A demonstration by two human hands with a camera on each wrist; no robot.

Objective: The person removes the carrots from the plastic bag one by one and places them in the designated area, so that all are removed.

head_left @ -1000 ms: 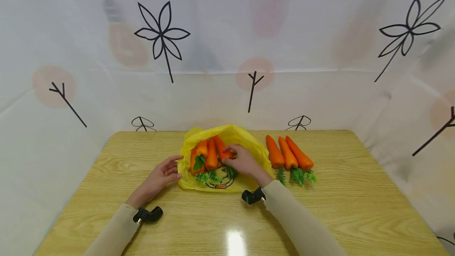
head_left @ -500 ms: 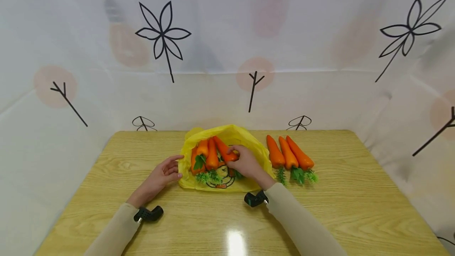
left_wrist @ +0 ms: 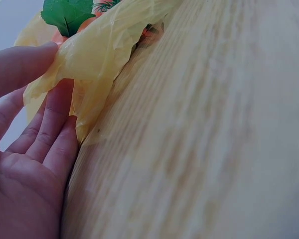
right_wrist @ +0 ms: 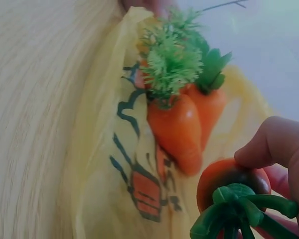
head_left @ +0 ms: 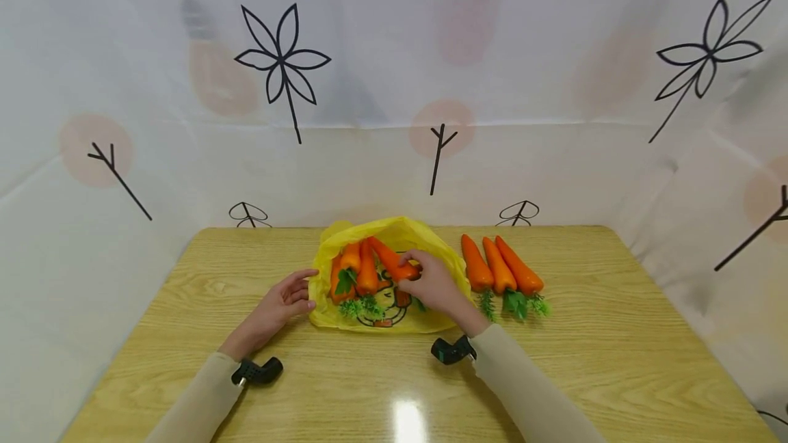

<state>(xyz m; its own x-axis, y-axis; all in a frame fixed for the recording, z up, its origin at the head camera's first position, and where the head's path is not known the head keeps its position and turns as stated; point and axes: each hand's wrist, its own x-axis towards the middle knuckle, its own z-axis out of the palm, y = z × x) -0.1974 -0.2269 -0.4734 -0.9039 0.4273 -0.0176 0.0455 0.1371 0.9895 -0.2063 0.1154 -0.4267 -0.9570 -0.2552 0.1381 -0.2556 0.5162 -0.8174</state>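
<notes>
Your head camera looked forward and down across the bench toward the backdrop, far enough back for both sleeves. Your left wrist camera sat close to your left hand, low along the bench, facing the bag. Your right wrist camera looked past your right hand into it from close up. All three views shared the bag and its carrots.

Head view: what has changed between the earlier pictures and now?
The right hand, pinching a carrot inside the yellow bag, has shifted to the person's right, and the carrot's thick end has swung that way, leaving it more slanted. Nothing was newly grasped or released. Unchanged: the left hand touching the bag's left edge, the other carrots in the bag and the three carrots outside it.
</notes>
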